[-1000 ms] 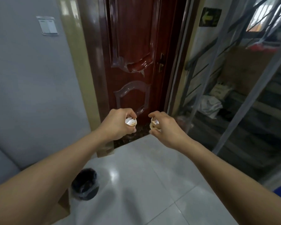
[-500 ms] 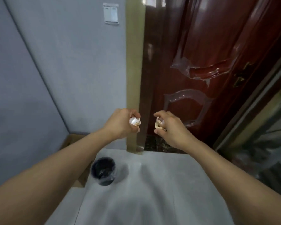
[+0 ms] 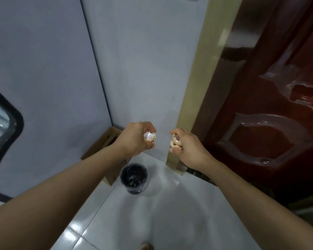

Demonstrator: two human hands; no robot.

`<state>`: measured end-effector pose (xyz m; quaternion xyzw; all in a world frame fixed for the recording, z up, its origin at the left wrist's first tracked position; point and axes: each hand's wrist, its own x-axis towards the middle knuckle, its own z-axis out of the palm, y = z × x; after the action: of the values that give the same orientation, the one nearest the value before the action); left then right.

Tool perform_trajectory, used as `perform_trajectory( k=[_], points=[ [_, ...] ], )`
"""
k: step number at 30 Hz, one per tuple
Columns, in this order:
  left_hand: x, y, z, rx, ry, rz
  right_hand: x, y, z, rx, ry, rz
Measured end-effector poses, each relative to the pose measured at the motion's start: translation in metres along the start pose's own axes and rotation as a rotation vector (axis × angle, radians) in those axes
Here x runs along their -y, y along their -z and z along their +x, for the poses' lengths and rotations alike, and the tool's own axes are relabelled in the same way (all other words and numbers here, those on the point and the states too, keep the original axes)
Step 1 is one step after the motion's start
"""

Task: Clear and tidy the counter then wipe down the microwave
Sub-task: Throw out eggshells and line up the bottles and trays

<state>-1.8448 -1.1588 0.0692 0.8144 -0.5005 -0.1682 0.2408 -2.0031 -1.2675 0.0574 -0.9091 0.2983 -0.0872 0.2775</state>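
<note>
- Left hand (image 3: 136,139) has its grip round a white shell (image 3: 149,136).
- Right hand (image 3: 189,147) has its grip round a tan shell (image 3: 175,141).
- Bin (image 3: 134,178) stands on the floor below both grips.

Two bare forearms fill the lower half of the view, no sleeve showing on either one right down to the frame's edge, so whatever top is worn ends above what the camera catches. The left hand (image 3: 136,138) and the right hand (image 3: 185,147) are both bare too: no gloves, no rings, no watch or band at either wrist. At the very bottom edge a small rounded shape pokes in, maybe a toe, too blurred to tell.
</note>
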Motion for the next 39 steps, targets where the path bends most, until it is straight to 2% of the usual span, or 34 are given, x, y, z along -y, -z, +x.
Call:
perform_trajectory(
  k=[7, 16, 24, 30, 39],
  points=[
    [0.041, 0.004, 0.049, -0.036, 0.097, 0.043, -0.015, -0.027, 0.088, 0.103, 0.094, -0.048],
    [0.081, -0.019, 0.092, -0.125, 0.338, -0.008, -0.038, -0.068, 0.188, 0.283, 0.251, 0.005],
    [0.110, -0.082, 0.128, -0.248, 0.691, -0.123, -0.084, -0.114, 0.254, 0.541, 0.381, 0.030],
    [0.139, -0.139, 0.142, -0.292, 0.850, -0.182, -0.123, -0.166, 0.275, 0.694, 0.380, 0.026],
    [0.235, -0.257, 0.140, -0.263, 0.963, -0.238, -0.190, -0.297, 0.289, 0.736, 0.353, -0.017]
  ],
)
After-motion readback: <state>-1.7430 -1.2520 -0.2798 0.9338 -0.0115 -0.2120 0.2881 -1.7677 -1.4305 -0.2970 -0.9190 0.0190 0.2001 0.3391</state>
